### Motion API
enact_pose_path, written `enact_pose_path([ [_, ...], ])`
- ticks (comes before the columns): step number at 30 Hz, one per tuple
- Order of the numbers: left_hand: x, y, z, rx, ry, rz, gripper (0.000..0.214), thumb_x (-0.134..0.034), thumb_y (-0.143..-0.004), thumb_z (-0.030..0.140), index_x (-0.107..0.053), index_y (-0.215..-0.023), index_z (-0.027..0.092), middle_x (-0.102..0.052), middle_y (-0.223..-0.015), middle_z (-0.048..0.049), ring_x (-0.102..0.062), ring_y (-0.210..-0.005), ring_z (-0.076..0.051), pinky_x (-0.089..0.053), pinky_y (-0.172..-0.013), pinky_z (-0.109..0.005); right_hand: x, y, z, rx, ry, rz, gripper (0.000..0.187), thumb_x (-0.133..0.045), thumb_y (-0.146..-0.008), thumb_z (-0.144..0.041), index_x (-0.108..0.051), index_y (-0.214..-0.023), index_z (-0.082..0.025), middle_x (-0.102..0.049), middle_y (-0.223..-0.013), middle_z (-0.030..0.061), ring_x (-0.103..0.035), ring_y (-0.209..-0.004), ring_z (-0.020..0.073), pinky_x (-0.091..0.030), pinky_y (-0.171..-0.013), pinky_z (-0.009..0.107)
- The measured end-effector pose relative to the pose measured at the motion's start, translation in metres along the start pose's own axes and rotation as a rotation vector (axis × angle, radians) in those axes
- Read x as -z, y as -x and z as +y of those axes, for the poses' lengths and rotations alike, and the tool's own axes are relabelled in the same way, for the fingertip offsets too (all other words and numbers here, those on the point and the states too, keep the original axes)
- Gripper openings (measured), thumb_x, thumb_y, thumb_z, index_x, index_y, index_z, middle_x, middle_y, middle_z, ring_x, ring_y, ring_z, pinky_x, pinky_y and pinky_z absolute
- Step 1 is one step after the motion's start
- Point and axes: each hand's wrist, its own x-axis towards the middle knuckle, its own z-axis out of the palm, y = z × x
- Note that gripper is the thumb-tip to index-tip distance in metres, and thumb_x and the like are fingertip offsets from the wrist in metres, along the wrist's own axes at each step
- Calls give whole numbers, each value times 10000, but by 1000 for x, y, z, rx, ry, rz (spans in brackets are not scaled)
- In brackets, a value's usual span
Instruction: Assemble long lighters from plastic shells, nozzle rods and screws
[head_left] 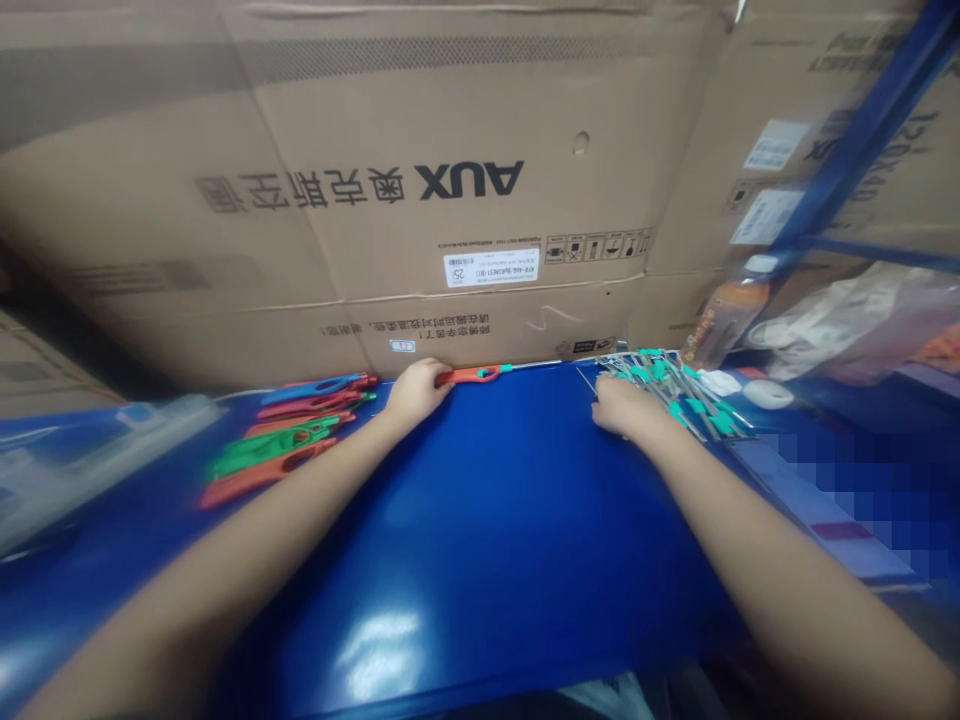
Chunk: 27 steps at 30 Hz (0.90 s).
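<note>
My left hand (416,390) is closed round an orange plastic handle (476,374) with a teal tip, held low over the far edge of the blue table (480,520). My right hand (622,405) rests with fingers curled on the near edge of a heap of thin metal blades with teal parts (675,390) at the far right. What its fingers hold, if anything, is hidden. To the left lies a row of coloured handles (292,440), orange, green, red and blue.
Large brown cardboard boxes (420,180) stand upright right behind the table. A blue shelf frame (862,130), a bottle (724,315), plastic bags (840,320) and a white tape roll (769,393) are at the right. A clear plastic bag (82,450) lies at the left.
</note>
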Motion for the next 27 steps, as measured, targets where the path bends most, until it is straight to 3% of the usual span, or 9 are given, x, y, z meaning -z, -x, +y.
enact_pose_path([
  [3, 4, 6, 10, -9, -21, 59, 176, -604, -940, 237, -702, -1077, 187, -681, -1160, -107, -627, -1109, -272, -538, -959, -418, -1, -2, 2, -7, 9, 13, 344, -601, -977, -317, -598, -1268, -134, -641, -1258, 143, -653, -1098, 253, -555, -908, 432],
  [5, 8, 17, 19, -37, -31, 72, 201, -585, -923, 223, -712, -1074, 189, -690, -1162, -103, -620, -1108, -292, -533, -951, -430, -2, -3, 3, -5, 16, 19, 332, -584, -960, -250, -604, -1258, -105, -655, -1248, 203, -660, -1123, 295, -548, -882, 415],
  [12, 35, 86, 36, -124, -57, -1, 239, -536, -942, 265, -708, -1100, 214, -713, -1153, -58, -630, -1066, -250, -518, -965, -390, -3, 2, 1, -4, 79, 68, 328, -536, -927, -203, -628, -1226, -104, -656, -1245, 238, -660, -1139, 350, -527, -833, 416],
  [15, 53, 111, 23, -68, -97, -16, 233, -512, -942, 278, -695, -1071, 215, -705, -1095, -70, -628, -1041, -254, -518, -950, -395, -3, 13, -8, 47, 109, 138, 365, -523, -959, -298, -606, -1234, -74, -623, -1267, 249, -607, -1198, 371, -499, -895, 431],
  [20, 85, 130, -23, 86, -170, -64, 214, -574, -836, 329, -636, -988, 190, -672, -1041, -111, -636, -979, -289, -521, -859, -406, -4, 39, -32, 189, 139, 244, 417, -478, -979, -363, -572, -1255, -65, -583, -1260, 240, -544, -1221, 380, -460, -948, 441],
  [24, 104, 133, -54, 171, -189, -154, 279, -625, -768, 412, -621, -943, 195, -676, -1035, -114, -643, -917, -287, -494, -744, -352, -9, 51, -46, 308, 151, 189, 404, -451, -990, -366, -580, -1273, -107, -573, -1284, 215, -551, -1209, 359, -472, -921, 415],
  [27, 110, 136, -68, 211, -144, -277, 217, -636, -744, 430, -628, -783, 217, -678, -790, -38, -616, -653, -209, -423, -581, -287, -10, 53, -50, 343, 171, 143, 356, -459, -983, -321, -602, -1242, -123, -604, -1243, 195, -577, -1179, 339, -468, -925, 410],
])
